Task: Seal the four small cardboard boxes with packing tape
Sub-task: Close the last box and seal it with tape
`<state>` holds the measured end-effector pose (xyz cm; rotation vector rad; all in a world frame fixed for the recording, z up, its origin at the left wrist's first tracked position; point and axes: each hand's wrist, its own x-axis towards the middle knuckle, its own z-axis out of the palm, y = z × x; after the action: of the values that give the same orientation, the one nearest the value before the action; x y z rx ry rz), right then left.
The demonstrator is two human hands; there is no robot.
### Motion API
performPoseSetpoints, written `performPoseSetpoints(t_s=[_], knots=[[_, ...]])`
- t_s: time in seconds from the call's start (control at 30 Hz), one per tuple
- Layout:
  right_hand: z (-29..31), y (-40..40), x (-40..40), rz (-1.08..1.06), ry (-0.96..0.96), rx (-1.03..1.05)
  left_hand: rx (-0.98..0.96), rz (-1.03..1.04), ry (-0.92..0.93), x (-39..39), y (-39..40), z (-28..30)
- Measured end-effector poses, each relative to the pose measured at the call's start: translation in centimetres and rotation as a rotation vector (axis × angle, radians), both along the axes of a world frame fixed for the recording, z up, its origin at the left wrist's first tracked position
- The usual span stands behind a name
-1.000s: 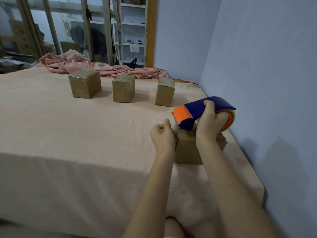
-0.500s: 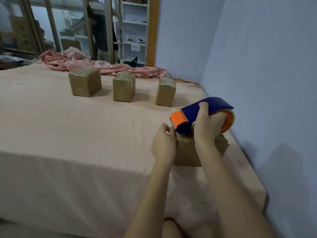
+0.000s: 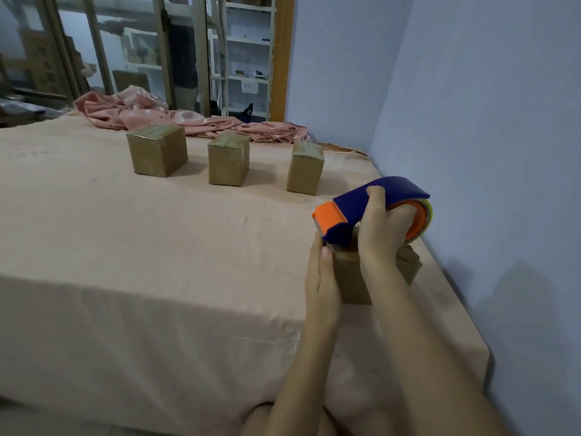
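A small cardboard box point(image 3: 350, 280) stands near the table's right front edge, mostly hidden by my hands. My right hand point(image 3: 382, 229) grips a blue and orange tape dispenser point(image 3: 367, 209) resting on the box top. My left hand point(image 3: 321, 278) lies flat against the box's left side, fingers straight, thumb near the dispenser's nose. Three more boxes stand in a row further back: left box point(image 3: 156, 150), middle box point(image 3: 228, 158), right box point(image 3: 305, 167), each with shiny tape on top.
A peach cloth covers the table point(image 3: 157, 247). A crumpled pink cloth point(image 3: 176, 116) lies along the far edge. A blue wall point(image 3: 487, 136) runs close to the table's right side. Glass doors and shelves stand behind.
My left hand went from a closed pinch at the box's top edge to lying flat on its left side. The dispenser tipped lower onto the box top.
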<state>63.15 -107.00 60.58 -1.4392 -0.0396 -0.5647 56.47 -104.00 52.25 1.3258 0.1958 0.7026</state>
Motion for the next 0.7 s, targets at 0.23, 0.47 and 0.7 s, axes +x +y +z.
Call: performPoseSetpoints(t_s=[0.23, 0.47, 0.7], knots=[[0.1, -0.1, -0.1, 0.018, 0.014, 0.005, 0.268, -0.099, 0.078, -0.6, 1.1, -1.6], [0.4, -0.4, -0.3, 0.015, 0.010, 0.004, 0.455, -0.175, -0.050, 0.7, 3.2, 0.5], [0.2, 0.1, -0.1, 0.044, -0.046, -0.217, 0.496, -0.144, 0.031, 1.0, 4.0, -0.7]])
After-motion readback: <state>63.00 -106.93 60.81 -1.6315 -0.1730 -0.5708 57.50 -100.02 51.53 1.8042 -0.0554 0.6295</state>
